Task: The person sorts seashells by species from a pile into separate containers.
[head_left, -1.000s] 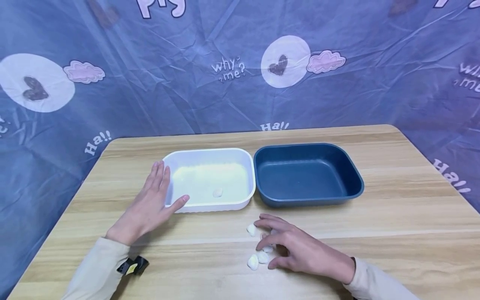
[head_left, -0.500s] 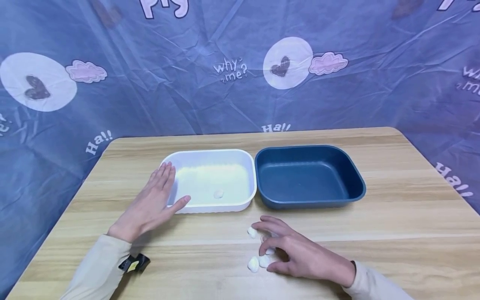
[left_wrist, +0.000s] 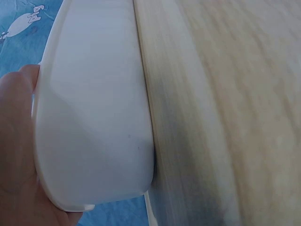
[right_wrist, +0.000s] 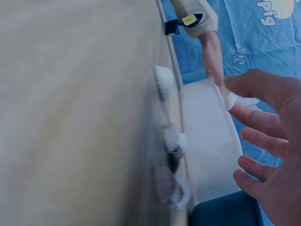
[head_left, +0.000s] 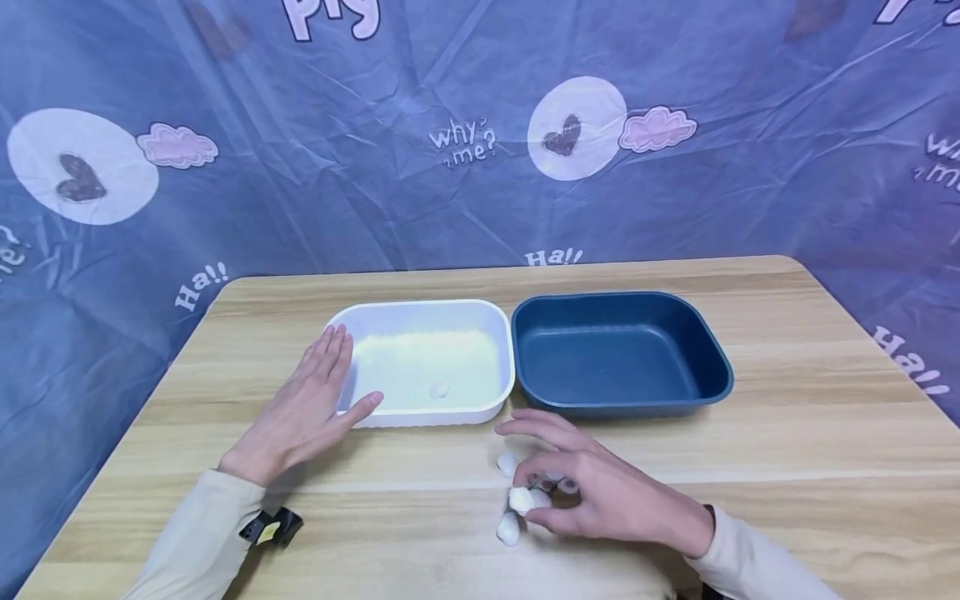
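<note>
My right hand point(head_left: 581, 483) pinches a white seashell point(head_left: 521, 500) between thumb and index finger, its other fingers spread apart. The right wrist view shows this shell point(right_wrist: 230, 100) at the fingertips, off the table. Beneath and beside the hand lie several more shells, among them one shell point(head_left: 508, 528) toward the front and another point(head_left: 507, 463) farther back; the fingers partly cover the rest. Straight-fingered, my left hand point(head_left: 300, 408) rests on the left end of a white plastic basin point(head_left: 431, 415), thumb on its near rim. A single shell point(head_left: 438, 389) lies inside that basin.
A dark blue basin point(head_left: 622, 408) stands against the white basin's right side. Both are on a wood-grain table point(head_left: 405, 517), with a printed blue cloth point(head_left: 360, 192) hanging behind it.
My right hand has taken a shell from the pile between thumb and index finger and raised it slightly. My left hand keeps its place on the white basin.
</note>
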